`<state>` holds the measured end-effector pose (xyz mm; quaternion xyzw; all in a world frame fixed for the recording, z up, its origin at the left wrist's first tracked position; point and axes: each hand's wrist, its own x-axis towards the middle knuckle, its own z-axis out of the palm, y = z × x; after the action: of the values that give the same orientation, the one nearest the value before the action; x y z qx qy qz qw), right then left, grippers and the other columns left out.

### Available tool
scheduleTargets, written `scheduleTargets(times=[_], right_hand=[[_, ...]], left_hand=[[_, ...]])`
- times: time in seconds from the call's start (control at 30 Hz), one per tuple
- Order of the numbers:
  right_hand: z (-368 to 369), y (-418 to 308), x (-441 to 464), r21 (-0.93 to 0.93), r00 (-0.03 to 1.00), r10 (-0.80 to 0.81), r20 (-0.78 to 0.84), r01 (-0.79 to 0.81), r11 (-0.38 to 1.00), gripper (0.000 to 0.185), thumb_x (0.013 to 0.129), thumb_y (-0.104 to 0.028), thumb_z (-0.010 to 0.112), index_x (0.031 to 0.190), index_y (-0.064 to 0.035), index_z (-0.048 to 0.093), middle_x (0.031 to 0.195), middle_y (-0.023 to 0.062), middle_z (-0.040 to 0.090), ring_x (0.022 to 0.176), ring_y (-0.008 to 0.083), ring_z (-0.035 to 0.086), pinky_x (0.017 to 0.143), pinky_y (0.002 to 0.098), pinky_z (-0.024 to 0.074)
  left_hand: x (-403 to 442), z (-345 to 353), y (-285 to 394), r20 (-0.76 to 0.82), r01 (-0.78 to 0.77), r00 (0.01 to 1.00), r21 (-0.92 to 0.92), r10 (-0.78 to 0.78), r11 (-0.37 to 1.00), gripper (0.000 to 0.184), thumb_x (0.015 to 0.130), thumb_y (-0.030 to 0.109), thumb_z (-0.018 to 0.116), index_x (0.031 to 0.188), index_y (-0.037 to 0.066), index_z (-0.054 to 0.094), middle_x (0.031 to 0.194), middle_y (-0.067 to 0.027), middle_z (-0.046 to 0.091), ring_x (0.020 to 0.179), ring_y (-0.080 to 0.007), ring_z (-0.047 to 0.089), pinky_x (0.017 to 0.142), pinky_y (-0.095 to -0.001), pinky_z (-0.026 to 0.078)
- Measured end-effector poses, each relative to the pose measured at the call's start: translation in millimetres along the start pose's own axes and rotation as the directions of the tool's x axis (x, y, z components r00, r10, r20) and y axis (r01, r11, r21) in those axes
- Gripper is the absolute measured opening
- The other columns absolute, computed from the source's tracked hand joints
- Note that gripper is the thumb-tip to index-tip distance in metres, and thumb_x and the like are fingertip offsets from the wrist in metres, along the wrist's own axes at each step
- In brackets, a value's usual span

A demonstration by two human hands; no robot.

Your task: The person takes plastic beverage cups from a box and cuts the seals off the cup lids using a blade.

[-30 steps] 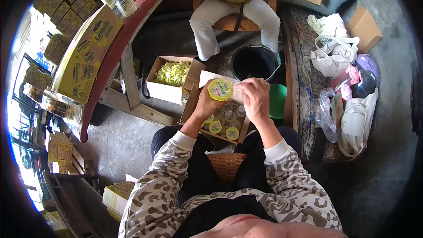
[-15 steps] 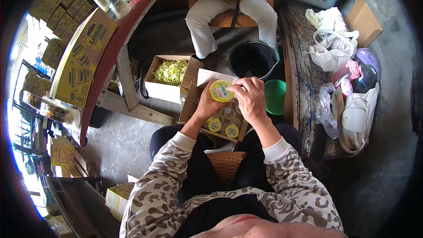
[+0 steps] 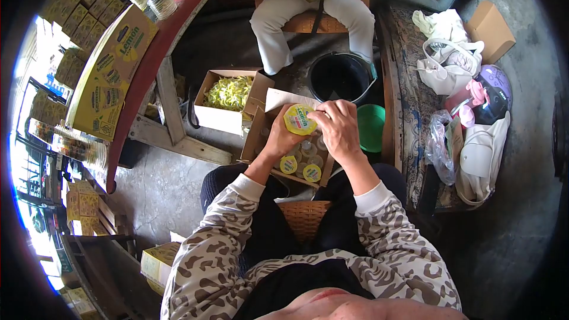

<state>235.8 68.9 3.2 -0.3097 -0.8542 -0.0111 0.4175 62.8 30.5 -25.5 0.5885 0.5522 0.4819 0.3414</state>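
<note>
My left hand [image 3: 281, 137] is wrapped round a small cup with a round yellow "Lemon" label [image 3: 300, 120] on top, tilted towards me. The thumb and fingers of my right hand [image 3: 340, 129] are pressed together at the label's right edge; whether they pinch it or smooth it down I cannot make out. Just below my hands is an open cardboard box [image 3: 253, 136] on my lap side, holding several clear cups [image 3: 308, 149]. Two cups in it show yellow labels, a left one [image 3: 288, 164] and a right one [image 3: 312, 172].
A box of yellow-green strips [image 3: 228, 95] stands ahead left. A black bucket [image 3: 338, 80] and green basin [image 3: 371, 127] stand ahead right. Opposite sits a person [image 3: 311, 6] holding a clear cup. A lemon carton [image 3: 112, 77] lies left; bags [image 3: 444, 71] lie on the right bench.
The cup's yellow label has turned a little and tilted more towards me. My right hand has shifted slightly to the right and up, still at the label's edge.
</note>
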Motion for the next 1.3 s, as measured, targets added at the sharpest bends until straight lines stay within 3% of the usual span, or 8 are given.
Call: scheduleTargets(times=[0.37, 0.5, 0.67, 0.8, 0.93, 1.0, 1.27, 1.3], right_hand=[[-1, 3, 1, -0.028, 0.999, 0.038, 0.032, -0.037, 0.999, 0.017, 0.078, -0.009, 0.064, 0.092, -0.0158, 0.069, 0.092, -0.0025, 0.060, 0.091, 0.0202, 0.055, 0.089, 0.0376, 0.0410], [1, 6, -1, -0.039, 0.997, 0.055, 0.050, -0.053, 0.998, 0.019, 0.075, -0.008, 0.066, 0.092, -0.0158, 0.069, 0.094, -0.0025, 0.060, 0.093, 0.0201, 0.055, 0.090, 0.0380, 0.0407], [-3, 13, 0, -0.081, 0.996, 0.072, 0.058, -0.067, 0.994, 0.020, 0.074, -0.008, 0.067, 0.093, -0.0159, 0.069, 0.095, -0.0023, 0.060, 0.095, 0.0201, 0.055, 0.091, 0.0382, 0.0406], [-8, 14, 4, -0.057, 0.998, 0.067, 0.012, -0.066, 0.996, 0.016, 0.078, -0.005, 0.066, 0.091, -0.0152, 0.068, 0.089, -0.0005, 0.059, 0.089, 0.0212, 0.055, 0.087, 0.0373, 0.0402], [-9, 16, 5, -0.004, 0.990, 0.137, 0.027, -0.137, 0.991, 0.018, 0.079, -0.004, 0.067, 0.093, -0.0157, 0.069, 0.089, -0.0003, 0.059, 0.090, 0.0220, 0.055, 0.085, 0.0383, 0.0404], [-10, 18, 6, 0.062, 0.982, 0.185, -0.040, -0.182, 0.981, 0.016, 0.081, -0.004, 0.066, 0.093, -0.0140, 0.068, 0.090, 0.0004, 0.060, 0.089, 0.0230, 0.056, 0.083, 0.0389, 0.0408], [-12, -7, 11, 0.126, 0.970, 0.230, -0.074, -0.220, 0.967, 0.018, 0.082, -0.001, 0.067, 0.097, -0.0113, 0.069, 0.088, 0.0035, 0.062, 0.085, 0.0242, 0.059, 0.078, 0.0383, 0.0423], [-11, -13, 13, 0.108, 0.972, 0.224, -0.073, -0.215, 0.971, 0.018, 0.081, -0.001, 0.067, 0.096, -0.0111, 0.069, 0.088, 0.0042, 0.062, 0.085, 0.0242, 0.059, 0.078, 0.0383, 0.0424]], left_hand=[[1, 1, -3, 0.006, 0.037, 0.999, -0.126, -0.037, 0.991, 0.063, 0.065, 0.013, 0.089, 0.117, 0.002, 0.055, 0.105, -0.0075, 0.064, 0.094, -0.0156, 0.062, 0.084, -0.0313, 0.051], [1, -1, 0, 0.021, 0.032, 0.999, -0.071, -0.030, 0.997, 0.071, 0.065, 0.014, 0.091, 0.123, 0.002, 0.052, 0.110, -0.0071, 0.064, 0.098, -0.0144, 0.061, 0.085, -0.0295, 0.052], [2, 0, -9, -0.010, 0.070, 0.997, -0.175, -0.072, 0.982, 0.072, 0.065, 0.015, 0.091, 0.124, 0.001, 0.052, 0.111, -0.0072, 0.064, 0.100, -0.0148, 0.061, 0.086, -0.0295, 0.052], [3, -1, -3, -0.017, 0.062, 0.998, -0.174, -0.066, 0.983, 0.072, 0.065, 0.014, 0.091, 0.124, 0.001, 0.051, 0.111, -0.0078, 0.064, 0.101, -0.0147, 0.061, 0.087, -0.0297, 0.052], [4, -3, 0, -0.077, -0.003, 0.997, -0.201, -0.013, 0.979, 0.067, 0.065, 0.014, 0.091, 0.118, 0.001, 0.054, 0.108, -0.0075, 0.062, 0.099, -0.0149, 0.059, 0.089, -0.0301, 0.049], [3, -4, -3, -0.116, -0.028, 0.993, -0.207, 0.004, 0.978, 0.068, 0.065, 0.015, 0.091, 0.119, 0.001, 0.053, 0.108, -0.0077, 0.062, 0.099, -0.0151, 0.059, 0.089, -0.0301, 0.049], [2, 1, -1, -0.213, -0.129, 0.974, -0.247, 0.076, 0.960, 0.068, 0.070, 0.009, 0.084, 0.126, 0.001, 0.044, 0.111, -0.0119, 0.061, 0.105, -0.0192, 0.060, 0.092, -0.0326, 0.048], [0, -2, 7, -0.208, -0.092, 0.977, -0.248, 0.040, 0.964, 0.065, 0.071, 0.006, 0.079, 0.126, 0.001, 0.044, 0.112, -0.0146, 0.059, 0.109, -0.0249, 0.059, 0.094, -0.0351, 0.047]])
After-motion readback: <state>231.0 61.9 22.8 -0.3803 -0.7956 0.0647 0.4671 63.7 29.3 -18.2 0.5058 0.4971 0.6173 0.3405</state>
